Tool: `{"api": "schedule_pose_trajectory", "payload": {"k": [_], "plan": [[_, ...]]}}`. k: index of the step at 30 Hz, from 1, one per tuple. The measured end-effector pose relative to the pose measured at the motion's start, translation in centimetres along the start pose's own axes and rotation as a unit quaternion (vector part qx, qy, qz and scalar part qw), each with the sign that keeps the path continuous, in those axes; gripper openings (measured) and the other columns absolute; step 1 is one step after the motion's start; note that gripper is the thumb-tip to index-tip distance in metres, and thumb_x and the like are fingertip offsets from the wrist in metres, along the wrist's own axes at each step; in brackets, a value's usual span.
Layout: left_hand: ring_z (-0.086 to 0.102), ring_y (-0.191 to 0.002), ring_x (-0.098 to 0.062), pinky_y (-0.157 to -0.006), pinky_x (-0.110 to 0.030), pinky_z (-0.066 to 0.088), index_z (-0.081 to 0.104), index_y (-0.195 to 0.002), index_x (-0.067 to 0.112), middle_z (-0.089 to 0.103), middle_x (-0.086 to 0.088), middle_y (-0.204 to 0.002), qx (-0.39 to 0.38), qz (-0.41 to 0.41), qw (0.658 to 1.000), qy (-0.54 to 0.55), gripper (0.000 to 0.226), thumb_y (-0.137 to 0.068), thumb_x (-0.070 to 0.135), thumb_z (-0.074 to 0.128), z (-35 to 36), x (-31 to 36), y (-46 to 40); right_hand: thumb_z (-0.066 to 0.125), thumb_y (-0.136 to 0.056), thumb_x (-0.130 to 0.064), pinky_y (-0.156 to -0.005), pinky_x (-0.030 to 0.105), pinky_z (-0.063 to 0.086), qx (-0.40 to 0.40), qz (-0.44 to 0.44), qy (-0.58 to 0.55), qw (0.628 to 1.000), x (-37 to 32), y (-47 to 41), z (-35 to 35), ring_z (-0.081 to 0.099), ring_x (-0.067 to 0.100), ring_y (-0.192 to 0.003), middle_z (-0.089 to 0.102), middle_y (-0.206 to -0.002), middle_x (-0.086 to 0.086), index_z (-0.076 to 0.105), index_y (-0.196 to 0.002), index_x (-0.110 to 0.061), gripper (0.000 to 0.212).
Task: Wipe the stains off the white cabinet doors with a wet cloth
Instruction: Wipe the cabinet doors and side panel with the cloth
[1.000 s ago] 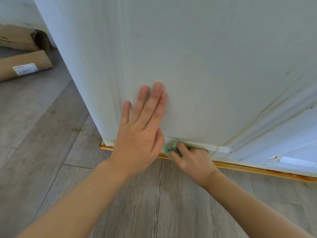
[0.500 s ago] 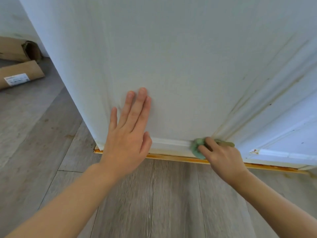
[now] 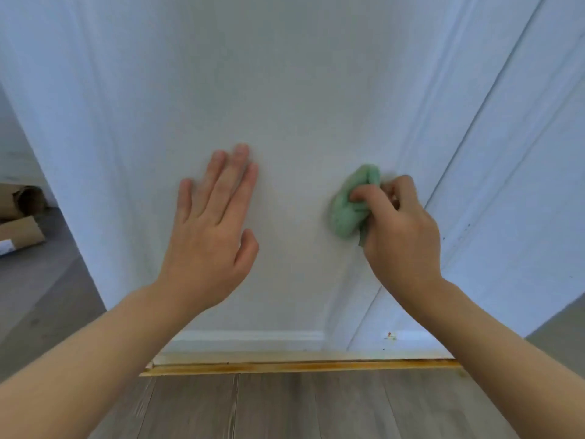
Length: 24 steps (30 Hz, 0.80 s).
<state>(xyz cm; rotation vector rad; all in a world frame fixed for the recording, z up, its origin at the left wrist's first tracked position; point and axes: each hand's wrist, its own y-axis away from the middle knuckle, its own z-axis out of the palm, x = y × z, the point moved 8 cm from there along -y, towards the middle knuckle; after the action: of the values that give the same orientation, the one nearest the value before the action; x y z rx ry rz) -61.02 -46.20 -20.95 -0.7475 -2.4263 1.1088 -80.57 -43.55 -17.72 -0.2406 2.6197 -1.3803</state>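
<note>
The white cabinet door (image 3: pixel 300 90) filled most of the view, its face looking largely clean where the hands were, though a few dark specks showed on the neighbouring panel (image 3: pixel 506 217) to the right. Within 1 second the wiping had climbed from the door's bottom trim (image 3: pixel 253 336) to its middle, so the low edge seemed finished and the upper face came next. The left hand (image 3: pixel 210 229) lay flat on the door, fingers straight, bracing as it had before. The right hand (image 3: pixel 399 229) gripped the bunched green cloth (image 3: pixel 351 207) and pressed it against the door near the right seam.
</note>
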Motion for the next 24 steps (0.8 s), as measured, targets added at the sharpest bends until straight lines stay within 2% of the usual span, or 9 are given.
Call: {"api": "schedule_pose_trajectory", "payload": {"k": [4, 8, 11, 13, 14, 16, 18, 21, 24], "plan": [[0.008, -0.143, -0.026, -0.107, -0.057, 0.017, 0.024, -0.145, 0.006, 0.017, -0.009, -0.155, 0.043, 0.008, 0.999, -0.008, 0.07, -0.079, 0.019, 0.039, -2.4, 1.2, -4.5, 0.04, -0.076, -0.006, -0.05, 0.023, 0.028, 0.103, 0.004, -0.037, 0.994, -0.8, -8.0, -6.0, 0.044, 0.021, -0.068, 0.043, -0.094, 0.003, 0.062, -0.108, -0.015, 0.04], [0.007, -0.143, -0.026, -0.108, -0.055, 0.013, 0.023, -0.146, 0.005, 0.016, -0.009, -0.155, 0.06, 0.009, 0.998, -0.016, 0.07, -0.079, 0.019, 0.039, -3.7, 2.2, -6.7, 0.036, -0.082, -0.014, -0.051, 0.016, 0.023, 0.129, 0.011, -0.03, 0.991, -1.3, -10.0, -6.7, 0.038, 0.009, -0.068, 0.042, -0.094, -0.006, 0.056, -0.11, -0.023, 0.036], [0.006, -0.144, -0.025, -0.109, -0.053, 0.012, 0.022, -0.146, 0.006, 0.015, -0.007, -0.156, 0.049, 0.01, 0.998, -0.031, 0.071, -0.078, 0.019, 0.038, -3.7, 2.4, -6.2, 0.029, -0.093, -0.03, -0.058, 0.013, 0.028, 0.024, -0.033, 0.041, 0.998, -1.4, -6.1, -2.1, 0.04, 0.005, -0.067, 0.034, -0.08, -0.018, 0.052, -0.111, -0.025, 0.03], [0.006, -0.144, -0.025, -0.108, -0.054, 0.013, 0.021, -0.146, 0.006, 0.014, -0.006, -0.156, 0.029, 0.009, 0.999, -0.044, 0.072, -0.078, 0.02, 0.038, -3.1, 2.2, -5.3, 0.041, -0.091, -0.023, -0.057, 0.023, 0.037, -0.077, -0.076, 0.04, 0.993, -1.9, -1.0, 1.1, 0.047, 0.016, -0.069, 0.041, -0.087, -0.009, 0.054, -0.107, -0.019, 0.021], [0.006, -0.144, -0.025, -0.108, -0.054, 0.013, 0.021, -0.146, 0.006, 0.014, -0.006, -0.156, 0.019, 0.008, 0.998, -0.052, 0.072, -0.078, 0.02, 0.037, -2.8, 2.0, -4.8, 0.057, -0.082, -0.015, -0.051, 0.024, 0.038, -0.117, -0.109, 0.052, 0.986, -2.2, 1.7, 2.6, 0.052, 0.022, -0.066, 0.042, -0.092, 0.0, 0.054, -0.101, -0.016, 0.02], [0.006, -0.144, -0.025, -0.108, -0.054, 0.015, 0.019, -0.146, 0.007, 0.013, -0.005, -0.156, 0.002, 0.012, 0.998, -0.063, 0.071, -0.079, 0.021, 0.036, -2.1, 1.9, -3.8, 0.079, -0.053, -0.001, -0.037, 0.024, 0.041, -0.158, -0.198, 0.077, 0.964, -2.6, 6.7, 5.7, 0.054, 0.024, -0.056, 0.043, -0.094, 0.009, 0.051, -0.09, -0.013, 0.048], [0.005, -0.144, -0.024, -0.109, -0.052, 0.014, 0.018, -0.147, 0.007, 0.011, -0.004, -0.157, -0.011, 0.017, 0.998, -0.066, 0.071, -0.08, 0.02, 0.035, -1.8, 1.9, -3.2, 0.082, -0.039, 0.006, -0.032, 0.023, 0.037, -0.196, -0.171, 0.056, 0.964, -2.1, 7.8, 7.0, 0.05, 0.022, -0.05, 0.05, -0.087, 0.009, 0.056, -0.08, -0.012, 0.052], [0.001, -0.145, -0.022, -0.111, -0.051, 0.011, 0.016, -0.148, 0.008, 0.008, -0.002, -0.157, -0.021, 0.015, 0.998, -0.056, 0.07, -0.081, 0.02, 0.034, -1.7, 1.7, -2.9, 0.078, -0.048, 0.01, -0.038, 0.019, 0.028, -0.103, -0.1, 0.008, 0.99, -2.2, 3.6, 3.5, 0.047, 0.021, -0.051, 0.054, -0.078, 0.006, 0.066, -0.078, -0.014, 0.039], [-0.001, -0.145, -0.021, -0.111, -0.051, 0.011, 0.015, -0.148, 0.008, 0.006, -0.001, -0.158, -0.017, 0.01, 0.999, -0.045, 0.069, -0.083, 0.021, 0.034, -1.6, 2.0, -3.1, 0.064, -0.069, -0.002, -0.045, 0.023, 0.035, 0.054, -0.048, -0.038, 0.997, -2.4, -4.8, -3.2, 0.052, 0.028, -0.059, 0.056, -0.087, 0.011, 0.069, -0.093, -0.016, 0.028]]}}
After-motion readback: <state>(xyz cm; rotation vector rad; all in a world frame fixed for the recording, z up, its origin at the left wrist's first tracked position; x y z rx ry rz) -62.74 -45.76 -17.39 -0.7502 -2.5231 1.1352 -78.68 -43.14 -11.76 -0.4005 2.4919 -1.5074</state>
